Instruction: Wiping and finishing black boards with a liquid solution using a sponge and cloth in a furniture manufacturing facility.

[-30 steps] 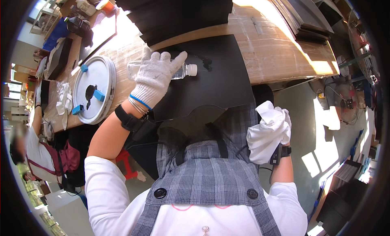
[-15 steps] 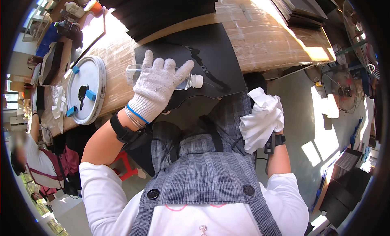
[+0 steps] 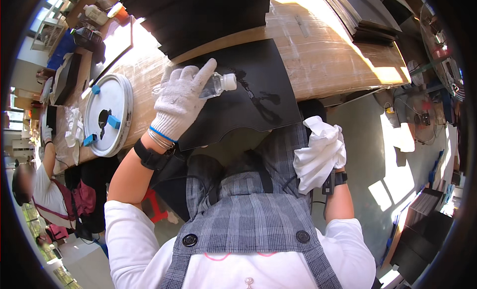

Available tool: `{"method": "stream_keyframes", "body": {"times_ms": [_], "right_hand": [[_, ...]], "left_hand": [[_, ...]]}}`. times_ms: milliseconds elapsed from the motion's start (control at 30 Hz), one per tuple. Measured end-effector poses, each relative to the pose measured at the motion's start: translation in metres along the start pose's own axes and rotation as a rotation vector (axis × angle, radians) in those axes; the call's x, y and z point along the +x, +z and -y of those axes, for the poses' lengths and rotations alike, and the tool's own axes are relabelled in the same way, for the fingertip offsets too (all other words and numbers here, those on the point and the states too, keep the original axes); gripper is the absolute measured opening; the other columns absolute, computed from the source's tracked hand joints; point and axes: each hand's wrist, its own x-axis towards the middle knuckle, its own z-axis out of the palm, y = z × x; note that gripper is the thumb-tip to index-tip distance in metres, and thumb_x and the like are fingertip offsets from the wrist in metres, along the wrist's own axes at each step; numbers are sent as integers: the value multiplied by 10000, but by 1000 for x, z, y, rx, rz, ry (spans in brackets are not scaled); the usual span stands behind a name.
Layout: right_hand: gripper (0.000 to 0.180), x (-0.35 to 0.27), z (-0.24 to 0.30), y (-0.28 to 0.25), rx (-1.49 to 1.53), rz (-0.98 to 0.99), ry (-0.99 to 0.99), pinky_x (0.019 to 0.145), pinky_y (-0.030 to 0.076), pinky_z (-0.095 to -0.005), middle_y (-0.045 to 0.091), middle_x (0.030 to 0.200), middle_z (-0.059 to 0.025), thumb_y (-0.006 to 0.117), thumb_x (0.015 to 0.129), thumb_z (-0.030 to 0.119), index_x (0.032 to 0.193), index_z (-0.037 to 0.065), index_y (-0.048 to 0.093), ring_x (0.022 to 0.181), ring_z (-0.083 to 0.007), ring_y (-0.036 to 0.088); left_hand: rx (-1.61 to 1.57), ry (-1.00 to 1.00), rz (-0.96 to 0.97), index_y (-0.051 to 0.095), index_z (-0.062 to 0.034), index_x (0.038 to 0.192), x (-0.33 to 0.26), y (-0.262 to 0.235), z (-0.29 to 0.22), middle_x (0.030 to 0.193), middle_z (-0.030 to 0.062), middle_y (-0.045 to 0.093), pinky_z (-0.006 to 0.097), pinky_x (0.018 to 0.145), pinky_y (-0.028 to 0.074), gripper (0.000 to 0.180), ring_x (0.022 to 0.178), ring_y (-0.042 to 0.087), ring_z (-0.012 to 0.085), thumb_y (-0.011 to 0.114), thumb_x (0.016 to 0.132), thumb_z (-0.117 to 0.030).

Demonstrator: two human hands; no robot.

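Note:
My left hand (image 3: 179,97), in a white knit glove, is wrapped round a clear plastic bottle (image 3: 214,86) with a white cap, tilted over the board. Beneath it lies a dark board (image 3: 223,117) with a curved notch in its near edge. A wet streak (image 3: 256,97) runs across the board's surface. Off to the right of my lap, my right hand (image 3: 342,145) is closed on a crumpled white cloth (image 3: 318,147), which hides most of its fingers.
A round white lid (image 3: 107,132) with blue blocks stands on the wooden table (image 3: 328,60) at left. Stacked black boards (image 3: 198,15) rise behind the dark board, and more sheets (image 3: 362,13) lie at far right. Another person (image 3: 52,189) is at the left. Bottles (image 3: 87,39) stand at the far left.
My left hand has moved slightly left with the bottle. The wet streak has spread wider toward the board's near edge. The cloth in my right hand stays about where it was.

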Motion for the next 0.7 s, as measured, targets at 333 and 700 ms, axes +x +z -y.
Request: {"method": "stream_keyframes", "body": {"times_ms": [333, 700], "right_hand": [[393, -7, 29, 17, 3, -35, 37, 994, 476, -503, 638, 1190, -175, 565, 956, 321, 1215, 27, 581, 1101, -338, 606], [345, -17, 27, 164, -2317, -14, -777, 1009, 435, -306, 615, 1267, -132, 544, 972, 150, 1267, -26, 577, 1154, -184, 570]], "left_hand": [[-553, -628, -491, 366, -33, 1429, 25, 11, 117, 1297, 193, 566, 381, 1005, 463, 819, 1196, 566, 282, 821, 782, -246], [-580, -819, -641, 396, 43, 1380, 6, 49, 149, 1246, 150, 567, 342, 1000, 430, 779, 1168, 532, 216, 786, 827, -343]]}}
